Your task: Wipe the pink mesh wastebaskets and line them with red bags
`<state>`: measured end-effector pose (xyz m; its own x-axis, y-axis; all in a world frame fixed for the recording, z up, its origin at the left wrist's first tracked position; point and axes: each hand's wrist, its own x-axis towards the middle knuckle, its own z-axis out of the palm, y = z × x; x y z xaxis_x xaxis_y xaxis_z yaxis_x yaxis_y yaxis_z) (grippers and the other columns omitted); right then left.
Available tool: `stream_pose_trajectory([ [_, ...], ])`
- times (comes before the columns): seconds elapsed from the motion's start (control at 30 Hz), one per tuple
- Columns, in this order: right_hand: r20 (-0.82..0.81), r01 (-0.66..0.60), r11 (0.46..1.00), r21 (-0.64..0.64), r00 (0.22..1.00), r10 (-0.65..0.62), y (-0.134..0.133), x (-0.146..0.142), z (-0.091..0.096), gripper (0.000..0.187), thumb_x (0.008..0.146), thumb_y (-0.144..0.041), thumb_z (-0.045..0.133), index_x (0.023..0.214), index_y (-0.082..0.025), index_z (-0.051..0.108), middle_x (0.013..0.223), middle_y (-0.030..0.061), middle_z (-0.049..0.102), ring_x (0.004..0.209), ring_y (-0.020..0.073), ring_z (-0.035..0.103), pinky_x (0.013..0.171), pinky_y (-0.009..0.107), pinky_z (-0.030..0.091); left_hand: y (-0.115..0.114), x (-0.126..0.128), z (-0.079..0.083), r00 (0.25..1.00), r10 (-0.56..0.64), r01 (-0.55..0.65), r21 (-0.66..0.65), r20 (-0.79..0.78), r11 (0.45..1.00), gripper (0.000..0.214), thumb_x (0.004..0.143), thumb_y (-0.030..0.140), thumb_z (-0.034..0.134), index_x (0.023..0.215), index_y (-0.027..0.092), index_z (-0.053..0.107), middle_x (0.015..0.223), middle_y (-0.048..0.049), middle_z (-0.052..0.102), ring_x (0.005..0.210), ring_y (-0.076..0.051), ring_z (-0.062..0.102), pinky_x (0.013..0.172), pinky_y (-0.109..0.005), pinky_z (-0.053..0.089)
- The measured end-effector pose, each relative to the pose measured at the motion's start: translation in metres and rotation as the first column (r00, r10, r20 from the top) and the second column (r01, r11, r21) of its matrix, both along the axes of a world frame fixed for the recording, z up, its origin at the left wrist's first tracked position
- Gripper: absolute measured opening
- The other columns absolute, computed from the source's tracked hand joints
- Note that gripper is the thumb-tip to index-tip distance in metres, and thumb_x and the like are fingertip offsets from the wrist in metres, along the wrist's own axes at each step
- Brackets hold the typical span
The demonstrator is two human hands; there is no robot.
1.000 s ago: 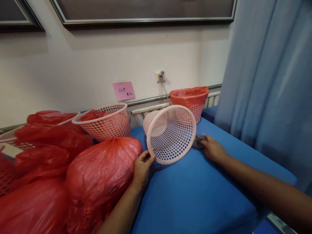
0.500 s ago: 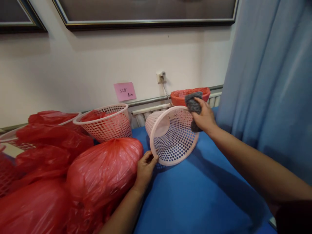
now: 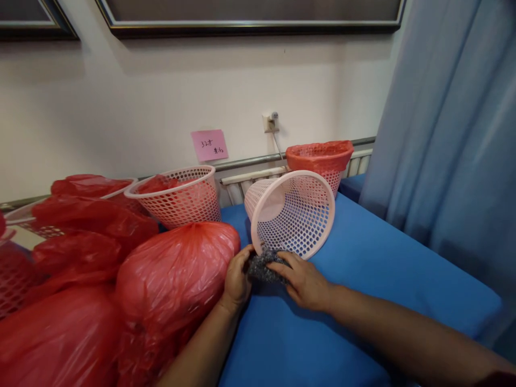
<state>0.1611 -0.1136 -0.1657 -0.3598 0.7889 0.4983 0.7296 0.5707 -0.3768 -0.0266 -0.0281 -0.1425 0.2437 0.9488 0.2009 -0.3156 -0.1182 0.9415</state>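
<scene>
A pale pink perforated plastic wastebasket [image 3: 268, 207] lies tilted on its side on the blue table cover [image 3: 363, 252], its round opening facing me. My left hand [image 3: 238, 277] is closed at the lower left of the rim, gripping the basket there; its fingertips are partly hidden. My right hand [image 3: 304, 279] holds a dark grey cloth [image 3: 264, 267] against the lower rim, close beside the left fingers. A bulging red plastic bag [image 3: 177, 269] sits just left of my left hand.
More red bags [image 3: 60, 338] and a pink basket with red plastic inside [image 3: 181, 201] crowd the left. Behind stands a basket lined in red [image 3: 322, 156]. A blue curtain [image 3: 427, 134] hangs at the right, and a pink note [image 3: 209, 145] is on the wall.
My right hand has brought the cloth from the upper right of the rim down to the lower left, next to my left hand. The wastebasket stays tilted in nearly the same place.
</scene>
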Motion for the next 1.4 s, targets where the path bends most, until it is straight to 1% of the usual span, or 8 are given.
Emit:
stream_pose_trajectory([
  [0.2,0.184,0.185,0.960,-0.210,0.972,-0.147,-0.008,0.044,-0.003,0.059,0.075,-0.008,0.054,0.132,-0.025,0.060,0.140,0.0111,0.051,0.119,0.0249,0.055,0.098,0.039,0.049,0.003,0.004,0.000,0.996,0.027,-0.027,-0.006,-0.082,1.000,0.036,0.068,0.032,0.082,0.099,0.015,0.078,0.103,-0.0086,0.078,0.095,-0.023,0.070,0.090,-0.032,0.053],
  [0.33,0.254,0.468,0.865,-0.180,0.872,-0.419,-0.001,0.087,0.010,0.046,0.081,-0.006,0.049,0.119,-0.022,0.069,0.130,0.0120,0.058,0.108,0.0234,0.060,0.091,0.035,0.049,0.003,0.006,0.000,0.983,0.074,-0.070,0.034,-0.168,0.997,0.040,0.063,0.033,0.086,0.097,0.015,0.076,0.102,-0.0092,0.078,0.095,-0.025,0.071,0.091,-0.038,0.055],
  [0.6,-0.019,0.754,0.655,-0.049,0.655,-0.755,0.052,0.134,0.101,0.045,0.085,-0.020,0.056,0.129,-0.016,0.061,0.122,0.0172,0.058,0.101,0.0280,0.063,0.094,0.042,0.050,-0.003,0.010,0.007,0.969,0.073,-0.051,0.098,-0.235,0.994,0.041,0.065,0.038,0.086,0.097,0.015,0.077,0.099,-0.0101,0.078,0.093,-0.026,0.072,0.089,-0.041,0.058],
  [0.73,-0.369,0.675,0.735,-0.069,0.667,-0.647,0.080,0.090,0.136,0.040,0.081,-0.024,0.063,0.120,-0.015,0.060,0.113,0.0118,0.065,0.109,0.0267,0.060,0.100,0.042,0.048,-0.003,0.011,0.007,0.971,0.056,-0.033,0.102,-0.231,0.994,0.042,0.064,0.037,0.087,0.098,0.015,0.076,0.101,-0.0099,0.078,0.093,-0.025,0.071,0.090,-0.040,0.057],
  [0.83,-0.525,0.536,0.843,-0.054,0.703,-0.480,0.074,0.038,0.126,0.044,0.081,-0.025,0.064,0.124,-0.016,0.054,0.117,0.0110,0.063,0.110,0.0248,0.060,0.100,0.043,0.048,-0.003,0.010,0.005,0.975,0.033,-0.012,0.098,-0.219,0.995,0.041,0.064,0.038,0.087,0.096,0.015,0.076,0.095,-0.0081,0.078,0.088,-0.023,0.071,0.085,-0.037,0.058],
  [1.0,-0.365,0.135,0.990,-0.036,0.921,-0.139,0.027,-0.013,0.058,0.039,0.084,-0.017,0.059,0.123,-0.020,0.055,0.120,0.0089,0.058,0.114,0.0215,0.058,0.102,0.039,0.048,-0.005,0.005,-0.001,0.984,0.005,0.008,0.073,-0.180,0.997,0.038,0.064,0.035,0.088,0.094,0.015,0.075,0.091,-0.0058,0.077,0.084,-0.021,0.071,0.083,-0.033,0.057],
  [1.2,0.081,0.323,0.920,-0.221,0.946,-0.313,-0.001,0.027,0.009,0.045,0.085,-0.009,0.051,0.127,-0.020,0.061,0.130,0.0139,0.056,0.113,0.0252,0.058,0.099,0.039,0.048,-0.008,0.008,-0.003,0.981,0.039,-0.032,0.044,-0.189,0.999,0.043,0.065,0.038,0.087,0.099,0.015,0.075,0.105,-0.0106,0.077,0.097,-0.026,0.071,0.093,-0.041,0.055],
  [1.4,0.377,0.623,0.782,-0.008,0.726,-0.575,0.014,0.094,0.035,0.039,0.091,-0.009,0.039,0.119,-0.016,0.066,0.134,0.0204,0.055,0.106,0.0305,0.058,0.086,0.041,0.049,-0.011,0.012,0.001,0.977,0.046,-0.034,0.058,-0.208,0.998,0.043,0.065,0.040,0.086,0.098,0.016,0.073,0.109,-0.0113,0.077,0.102,-0.027,0.071,0.096,-0.043,0.055],
])
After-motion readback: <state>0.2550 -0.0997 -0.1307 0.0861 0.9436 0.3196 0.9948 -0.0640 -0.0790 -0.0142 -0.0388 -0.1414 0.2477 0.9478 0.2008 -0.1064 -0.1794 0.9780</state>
